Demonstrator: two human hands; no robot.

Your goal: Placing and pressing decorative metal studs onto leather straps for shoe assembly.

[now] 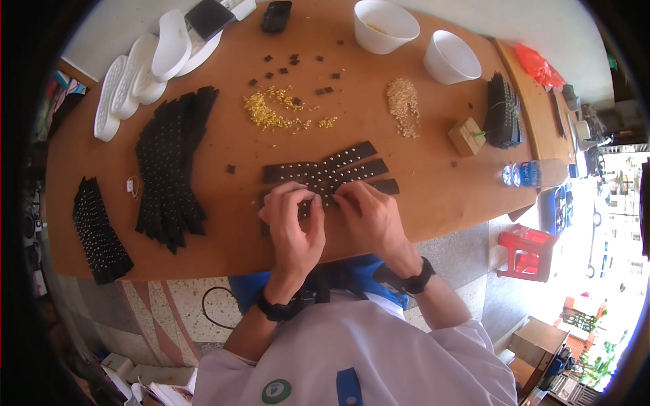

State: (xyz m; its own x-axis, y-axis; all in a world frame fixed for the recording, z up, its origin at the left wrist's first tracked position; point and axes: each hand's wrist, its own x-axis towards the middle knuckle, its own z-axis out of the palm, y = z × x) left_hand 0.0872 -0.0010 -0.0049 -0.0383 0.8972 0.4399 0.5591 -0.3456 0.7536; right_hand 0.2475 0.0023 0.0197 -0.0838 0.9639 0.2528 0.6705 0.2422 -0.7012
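Black studded straps [349, 157] lie crossed on the brown table in front of me, dotted with small silvery studs. My left hand [292, 220] rests over their near left part, thumb and forefinger closed together. Opposite it, my right hand [374, 215] bends its fingers into a pinch at the middle of the straps. Whatever sits between the fingertips of either hand is too small to make out. Beyond the straps lie a pile of small gold-coloured pieces [265, 111] and a heap of tan ones [403, 107]. Small black squares [294, 61] are scattered further back.
Stacks of studded black straps [172, 162] cover the left, with another bundle [502, 111] at right. White shoe soles [125, 88] stand at the far left. Two white bowls [386, 27], a wooden block [466, 137] and a water bottle [542, 174] are around. A red stool [527, 254] stands below.
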